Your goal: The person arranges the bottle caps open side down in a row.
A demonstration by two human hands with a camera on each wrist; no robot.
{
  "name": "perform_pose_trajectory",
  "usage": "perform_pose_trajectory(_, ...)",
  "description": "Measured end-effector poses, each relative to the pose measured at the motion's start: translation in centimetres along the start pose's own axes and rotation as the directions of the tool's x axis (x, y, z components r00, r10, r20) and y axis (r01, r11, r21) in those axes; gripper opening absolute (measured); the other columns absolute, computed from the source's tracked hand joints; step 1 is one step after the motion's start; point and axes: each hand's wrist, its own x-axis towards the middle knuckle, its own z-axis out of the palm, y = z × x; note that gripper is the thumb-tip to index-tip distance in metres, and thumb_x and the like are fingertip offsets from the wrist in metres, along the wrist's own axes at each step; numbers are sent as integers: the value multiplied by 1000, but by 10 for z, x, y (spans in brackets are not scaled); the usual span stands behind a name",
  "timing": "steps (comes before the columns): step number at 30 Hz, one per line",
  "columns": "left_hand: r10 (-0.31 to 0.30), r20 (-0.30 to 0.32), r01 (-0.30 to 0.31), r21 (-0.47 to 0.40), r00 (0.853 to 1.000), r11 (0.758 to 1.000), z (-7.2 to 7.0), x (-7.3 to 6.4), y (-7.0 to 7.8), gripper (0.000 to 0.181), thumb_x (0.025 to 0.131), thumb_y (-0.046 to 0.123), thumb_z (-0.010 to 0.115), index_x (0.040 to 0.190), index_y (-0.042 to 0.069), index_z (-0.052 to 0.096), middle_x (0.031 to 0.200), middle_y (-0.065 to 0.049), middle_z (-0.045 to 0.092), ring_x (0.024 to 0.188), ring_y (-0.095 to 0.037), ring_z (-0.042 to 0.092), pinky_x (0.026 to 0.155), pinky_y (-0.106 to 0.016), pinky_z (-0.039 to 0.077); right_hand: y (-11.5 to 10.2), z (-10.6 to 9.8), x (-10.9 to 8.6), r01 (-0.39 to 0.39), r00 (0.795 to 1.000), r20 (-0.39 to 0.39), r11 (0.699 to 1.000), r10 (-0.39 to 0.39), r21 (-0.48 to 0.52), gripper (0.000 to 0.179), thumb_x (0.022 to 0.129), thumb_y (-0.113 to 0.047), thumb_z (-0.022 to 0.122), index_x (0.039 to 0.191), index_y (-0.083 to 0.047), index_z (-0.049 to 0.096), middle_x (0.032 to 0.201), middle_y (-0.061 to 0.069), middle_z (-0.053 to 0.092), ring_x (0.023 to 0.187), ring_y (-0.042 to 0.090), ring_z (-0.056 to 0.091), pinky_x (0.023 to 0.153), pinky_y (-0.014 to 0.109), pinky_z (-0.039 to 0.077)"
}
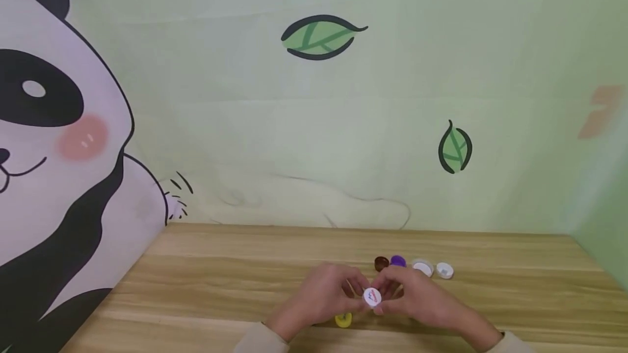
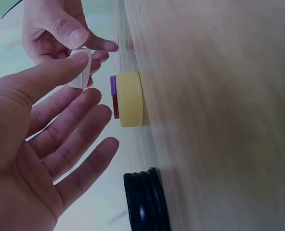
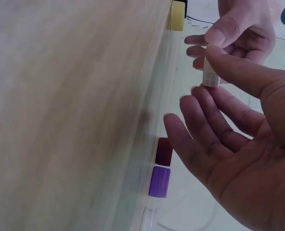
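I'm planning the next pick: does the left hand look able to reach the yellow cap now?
Probably yes: the yellow cap sits on the table close to the left hand, with nothing seen between them, though the fingers may need to release the white cap first.

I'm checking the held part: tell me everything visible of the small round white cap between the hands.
The small round white cap looks like plastic: a short cylinder, its flat face, turned toward the head view, printed red and dark, its side faintly marked. The left hand and right hand pinch it above the wooden table.

Cap (image 1: 372, 297) between left grip (image 1: 327, 294) and right grip (image 1: 422, 297)
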Motion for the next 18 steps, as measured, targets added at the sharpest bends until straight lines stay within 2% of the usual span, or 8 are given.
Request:
perform_pose_trajectory(11, -25, 55, 26, -10, 998, 1000, 4, 0, 0, 19, 86, 15, 91, 102, 14, 81, 87, 15, 76, 78, 9, 65, 74, -14, 52, 2, 2, 0, -45, 998, 39, 999, 44, 2, 26, 89, -11, 87, 107, -8, 69, 93, -2, 69, 86, 11, 66, 76, 27, 58)
perform_pose_trajectory(18, -34, 88, 33, 13, 996, 999, 5, 0, -2, 18, 86, 19, 91, 101, 16, 81, 87, 17, 75, 80, 9, 64, 77, -15, 52, 3, 2, 1, -5, 998, 65, 1000, 5, -2, 24, 89, -11, 87, 105, -7, 70, 91, -3, 70, 82, 10, 66, 74, 28, 58)
